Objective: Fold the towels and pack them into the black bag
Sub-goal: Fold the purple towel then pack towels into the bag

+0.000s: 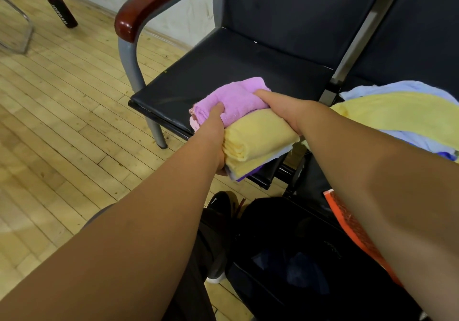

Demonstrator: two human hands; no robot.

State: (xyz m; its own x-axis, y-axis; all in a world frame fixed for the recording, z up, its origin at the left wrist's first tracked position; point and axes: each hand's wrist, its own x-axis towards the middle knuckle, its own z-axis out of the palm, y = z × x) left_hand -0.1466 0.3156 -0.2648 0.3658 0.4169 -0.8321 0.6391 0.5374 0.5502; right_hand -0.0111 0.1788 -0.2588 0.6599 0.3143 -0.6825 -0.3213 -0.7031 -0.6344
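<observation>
Black padded seat point(236, 67), frame centre, carries a folded pink-and-yellow towel stack point(253, 127) at its front edge. At frame right, loose yellow and pale-blue towels point(397, 114) lie heaped.

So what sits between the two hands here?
In the head view, the towel stack: pink towel over yellow towel, gripped by left hand and right hand from either side.

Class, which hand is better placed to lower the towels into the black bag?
Right, probably: right hand grips the folded pink and yellow towel stack, and the black fabric bag lies below that arm.
</observation>
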